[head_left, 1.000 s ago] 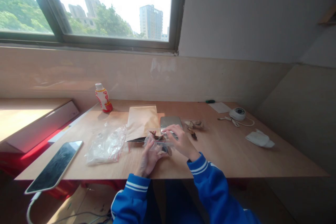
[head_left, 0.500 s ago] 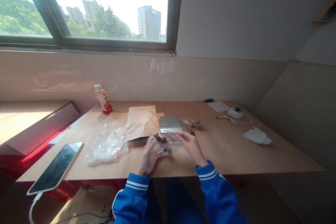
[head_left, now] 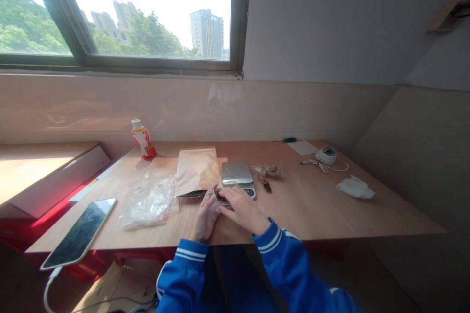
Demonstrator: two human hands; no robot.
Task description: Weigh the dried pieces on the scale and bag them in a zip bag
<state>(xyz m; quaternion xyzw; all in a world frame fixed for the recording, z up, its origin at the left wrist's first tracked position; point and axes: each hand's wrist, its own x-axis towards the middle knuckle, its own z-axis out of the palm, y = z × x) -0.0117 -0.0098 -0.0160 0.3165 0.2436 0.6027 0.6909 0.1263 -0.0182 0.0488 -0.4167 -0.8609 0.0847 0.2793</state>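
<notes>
My left hand (head_left: 206, 215) is closed around a clear zip bag (head_left: 213, 201) with brown dried pieces inside, near the table's front edge. Over the bag's mouth lies my right hand (head_left: 240, 206), its fingers bent at the opening; what they pinch, if anything, is hidden. Just behind my hands is a kitchen scale (head_left: 237, 174) with a silver plate, its display partly covered by my right hand. Right of the scale rests another clear bag (head_left: 272, 171) of dried pieces, with a loose dark brown piece (head_left: 267, 187) in front of it.
A kraft paper pouch (head_left: 196, 168) lies left of the scale, beside a heap of clear zip bags (head_left: 149, 203). Farther left are a phone (head_left: 79, 232) on a cable and a bottle (head_left: 143, 139). A white dome camera (head_left: 326, 155) and a crumpled tissue (head_left: 355, 187) sit at right.
My right hand has moved left from the bag's right edge onto its opening. The bag looks more bunched up, and the scale's display is now partly visible.
</notes>
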